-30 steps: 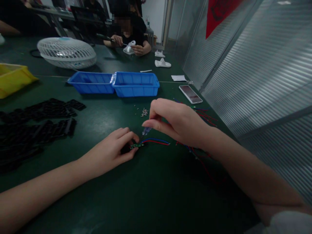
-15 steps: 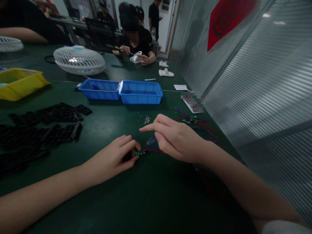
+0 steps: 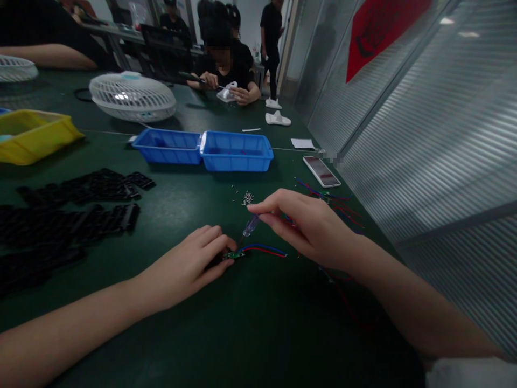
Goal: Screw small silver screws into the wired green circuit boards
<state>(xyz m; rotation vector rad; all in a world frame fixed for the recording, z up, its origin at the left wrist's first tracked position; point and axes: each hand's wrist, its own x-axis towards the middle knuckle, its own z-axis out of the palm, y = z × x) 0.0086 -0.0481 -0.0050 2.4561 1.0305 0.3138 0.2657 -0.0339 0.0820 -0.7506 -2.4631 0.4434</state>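
Observation:
My left hand [image 3: 189, 267] rests on the green table, its fingers pinched on a small green circuit board [image 3: 233, 254] and a black part under it. Red and blue wires [image 3: 264, 250] trail right from the board. My right hand [image 3: 311, 226] is closed on a small screwdriver with a clear blue handle [image 3: 250, 226]; its tip points down toward the board. A little heap of tiny screws [image 3: 246, 198] lies just beyond the hands.
Two blue bins [image 3: 236, 151] stand behind the screws, a yellow bin [image 3: 34, 134] at far left. Black plastic parts [image 3: 72, 215] cover the left. A phone [image 3: 321, 171] and more wired boards [image 3: 323, 194] lie right. A white fan grille [image 3: 131, 97] and a seated person [image 3: 226, 70] are farther back.
My right hand lowered and turned the screwdriver from steep to slanting, then drew it slightly right. The view tilted up a little. My left hand stayed on the board.

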